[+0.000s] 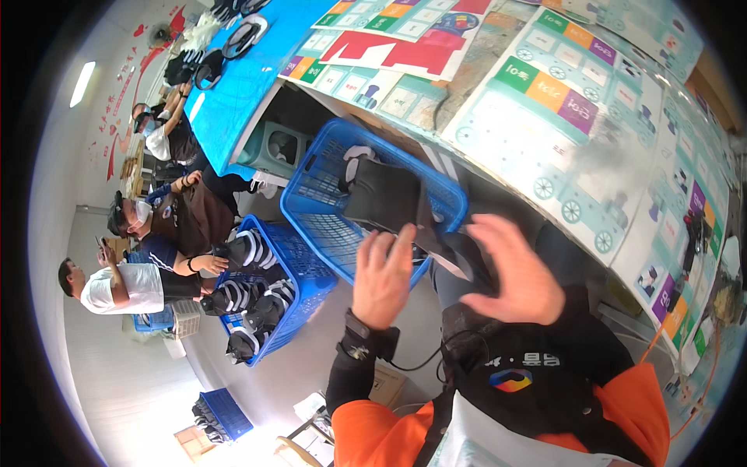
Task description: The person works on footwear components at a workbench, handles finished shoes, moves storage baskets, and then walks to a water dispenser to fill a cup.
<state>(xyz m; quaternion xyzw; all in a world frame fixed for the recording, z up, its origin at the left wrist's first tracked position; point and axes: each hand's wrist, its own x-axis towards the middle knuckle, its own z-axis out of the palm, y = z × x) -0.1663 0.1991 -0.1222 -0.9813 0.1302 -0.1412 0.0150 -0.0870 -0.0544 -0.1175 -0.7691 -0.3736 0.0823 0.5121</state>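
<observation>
as a dark piece [459, 247] lies between them, the right hand [520, 271] is splayed — left hand [381, 279], grip unclear.

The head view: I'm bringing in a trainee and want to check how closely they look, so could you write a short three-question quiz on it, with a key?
1. Multiple choice: what lies in the blue basket just in front of the person's hands?
A) red apples
B) a dark piece
C) glass bottles

2. True or false: the right hand is open, its thumb and fingers spread apart.

3. Fill in the gap: above its black lower part, the person's left sleeve is ___.

Key: 1. B; 2. True; 3. orange
</observation>
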